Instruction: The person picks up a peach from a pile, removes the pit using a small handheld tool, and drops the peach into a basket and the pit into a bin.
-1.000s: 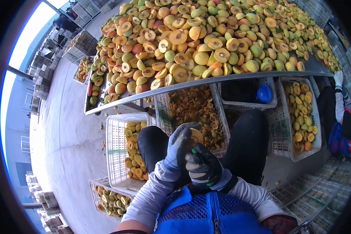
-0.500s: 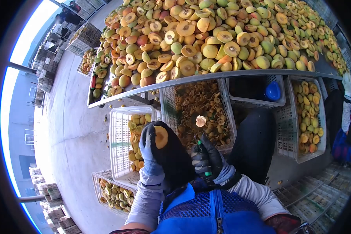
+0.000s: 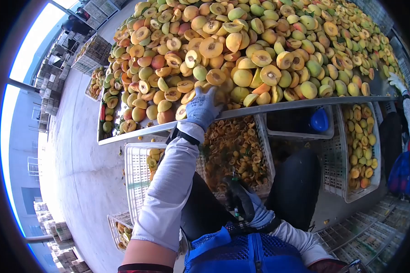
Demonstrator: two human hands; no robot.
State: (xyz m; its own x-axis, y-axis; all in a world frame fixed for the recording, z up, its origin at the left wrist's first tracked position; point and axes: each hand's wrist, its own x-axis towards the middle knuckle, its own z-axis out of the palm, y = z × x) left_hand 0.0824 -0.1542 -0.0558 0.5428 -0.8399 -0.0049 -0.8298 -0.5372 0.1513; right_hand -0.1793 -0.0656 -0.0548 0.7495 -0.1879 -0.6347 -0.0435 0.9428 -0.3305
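My left hand (image 3: pixel 202 107), in a grey-blue glove, reaches over the metal rim of the table onto a heap of halved peaches (image 3: pixel 261 58). Its fingers are spread against the fruit at the near edge, and the fingertips are partly hidden among blurred halves. Low in front of my body, my right hand (image 3: pixel 241 200), in a dark-palmed glove, is closed around a small tool (image 3: pixel 236 211) with green on its handle. The tool's working end is hard to make out. Below the table, a white crate (image 3: pixel 269 157) holds brownish fruit scraps.
At left, a white crate (image 3: pixel 136 170) holds peach halves, with another crate (image 3: pixel 115 227) lower down. A black bin with a blue bowl (image 3: pixel 319 120) and a crate of peaches (image 3: pixel 361 141) stand right. Another person's gloved hand (image 3: pixel 397 83) touches the table's far right.
My left hand has gone from near my knee up to the heap, and the peach half it held is out of sight. A pale piece above the scraps crate is gone. My right hand has lowered slightly.
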